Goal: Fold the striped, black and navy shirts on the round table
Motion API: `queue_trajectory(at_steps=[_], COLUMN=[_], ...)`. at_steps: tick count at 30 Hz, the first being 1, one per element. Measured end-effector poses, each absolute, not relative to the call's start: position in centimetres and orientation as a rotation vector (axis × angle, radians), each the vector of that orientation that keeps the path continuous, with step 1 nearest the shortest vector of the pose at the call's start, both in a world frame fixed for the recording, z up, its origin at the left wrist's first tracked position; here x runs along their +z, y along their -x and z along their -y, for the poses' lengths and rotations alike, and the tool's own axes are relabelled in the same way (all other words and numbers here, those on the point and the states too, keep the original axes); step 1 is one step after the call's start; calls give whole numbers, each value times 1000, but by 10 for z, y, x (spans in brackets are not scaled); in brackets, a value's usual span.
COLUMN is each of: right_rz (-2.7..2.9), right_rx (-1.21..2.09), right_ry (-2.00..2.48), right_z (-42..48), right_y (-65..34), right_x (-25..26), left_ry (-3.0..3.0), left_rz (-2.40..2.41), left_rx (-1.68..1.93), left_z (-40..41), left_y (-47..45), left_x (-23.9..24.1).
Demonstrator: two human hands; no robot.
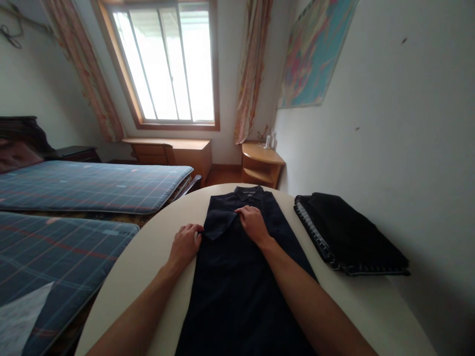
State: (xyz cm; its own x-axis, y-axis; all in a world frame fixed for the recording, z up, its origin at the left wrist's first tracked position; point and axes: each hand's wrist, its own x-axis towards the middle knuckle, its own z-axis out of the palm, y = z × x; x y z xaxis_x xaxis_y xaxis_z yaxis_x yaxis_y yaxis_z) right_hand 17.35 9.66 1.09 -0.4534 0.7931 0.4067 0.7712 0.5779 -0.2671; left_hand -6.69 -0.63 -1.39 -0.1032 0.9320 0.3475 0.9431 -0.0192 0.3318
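Note:
A dark navy collared shirt (230, 287) lies lengthwise on the round cream table (137, 277), its collar at the far edge. One sleeve is folded in over the upper left of the shirt. My left hand (186, 242) is at the shirt's left edge, thumb and fingers closed on the fabric beside the folded sleeve. Across the shirt's upper middle, my right hand (252, 222) pinches the sleeve's cuff end between thumb and fingers. The shirt's lower end runs out of view at the bottom.
A folded black cloth pile (349, 232) with a checked layer rests on the table's right side, near the white wall (419, 148). Left of the table stand beds with blue plaid mattresses (92, 183). Beyond are a wooden desk (193, 153) and a corner shelf (263, 158).

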Motion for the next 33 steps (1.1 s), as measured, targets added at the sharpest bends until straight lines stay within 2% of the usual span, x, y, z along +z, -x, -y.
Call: queue_trajectory(at_steps=[7, 17, 25, 29, 33], right_rz=[2379, 2399, 2643, 2756, 2671], right_rx=[70, -142, 273, 446, 467], right_ry=[1335, 1185, 849, 1099, 1348], right_z=[-98, -93, -113, -124, -126], right_y=[-176, -161, -101, -78, -65], right_x=[5, 13, 16, 7, -2], left_ry=[2085, 1955, 1924, 1921, 1821], left_rz=[2232, 2296, 2325, 2346, 2463], left_rx=[-746, -672, -761, -709, -705], left_z=[8, 9, 7, 7, 6], left_y=[61, 50, 52, 51, 49], left_x=[-8, 0, -3, -1, 3])
